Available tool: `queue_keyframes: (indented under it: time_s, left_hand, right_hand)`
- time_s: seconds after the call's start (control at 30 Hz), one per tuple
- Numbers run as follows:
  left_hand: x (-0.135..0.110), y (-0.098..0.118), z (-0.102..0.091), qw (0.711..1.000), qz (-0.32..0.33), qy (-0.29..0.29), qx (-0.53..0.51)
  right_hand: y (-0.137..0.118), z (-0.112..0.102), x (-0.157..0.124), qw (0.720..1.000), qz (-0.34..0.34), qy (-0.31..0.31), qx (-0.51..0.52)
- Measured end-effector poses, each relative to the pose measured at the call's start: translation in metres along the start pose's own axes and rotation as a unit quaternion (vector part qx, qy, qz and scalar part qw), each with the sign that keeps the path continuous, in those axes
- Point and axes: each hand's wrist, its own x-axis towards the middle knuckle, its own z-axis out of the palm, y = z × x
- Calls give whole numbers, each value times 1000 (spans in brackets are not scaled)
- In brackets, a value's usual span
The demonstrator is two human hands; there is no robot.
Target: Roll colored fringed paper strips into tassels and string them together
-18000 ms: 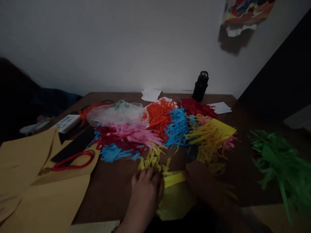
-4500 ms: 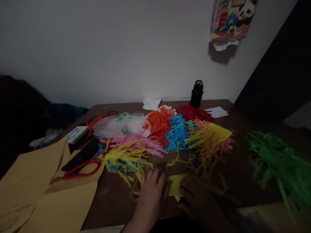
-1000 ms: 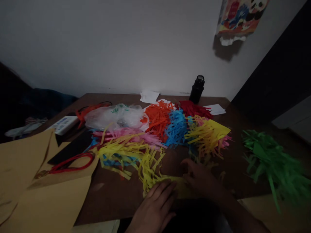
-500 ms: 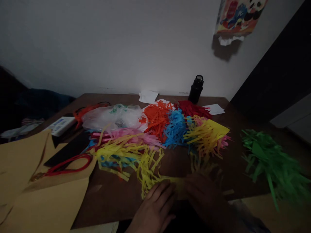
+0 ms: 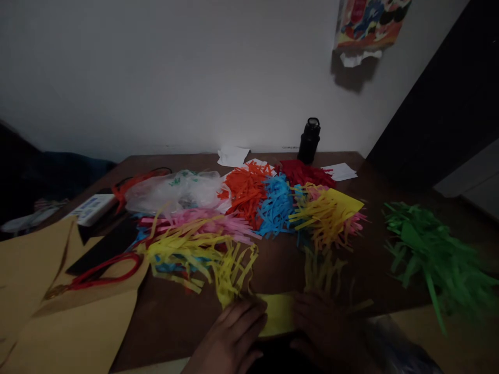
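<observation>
A yellow fringed paper (image 5: 277,314) lies at the table's near edge, its uncut band stretched between my hands. My left hand (image 5: 237,328) grips the left part, fingers together on top and thumb below. On the other end, my right hand (image 5: 317,317) is curled in deep shadow, so its fingertips are hard to see. Cut yellow strips fan out beyond both hands. Just past my left hand is a heap of yellow strips (image 5: 187,246), with pink strips (image 5: 218,223) behind it.
Bunches of orange (image 5: 247,189), blue (image 5: 276,205) and red strips (image 5: 306,174) lie mid-table, a green bunch (image 5: 440,254) at right. Red-handled scissors (image 5: 105,270) rest on brown paper (image 5: 86,327) at left. A plastic bag (image 5: 175,189) and black bottle (image 5: 309,141) are farther back.
My hands have come slightly apart and down, and more of the yellow band shows flat between them. The whole view has shifted a little; the other bunches stay in place.
</observation>
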Motion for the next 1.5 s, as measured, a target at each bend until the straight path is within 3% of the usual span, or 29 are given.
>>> queue_keyframes:
  time_s: [0.2,0.37,0.5,0.8,0.93,1.1,1.33,1.5]
  left_hand:
    - [-7,2,9,996,14,77,-35]
    - [0,13,2,987,-118,65,-86]
    - [12,16,2,975,-202,61,-67]
    - [23,11,12,969,-232,80,15]
    - [26,9,11,974,-202,100,12]
    - [26,8,3,990,-90,90,-54]
    - [-1,9,-1,997,-7,56,-45]
    - [-6,11,5,990,-64,68,-105]
  right_hand:
    - [-1,4,-9,999,3,28,26]
    - [-7,13,-15,993,106,51,16]
    - [-14,22,-11,982,178,69,8]
    - [-18,36,7,948,273,159,-41]
    - [-15,35,7,958,242,142,-52]
    - [-13,23,10,987,134,86,6]
    - [-13,2,-3,998,48,44,-18]
    - [-10,3,-9,997,57,56,9]
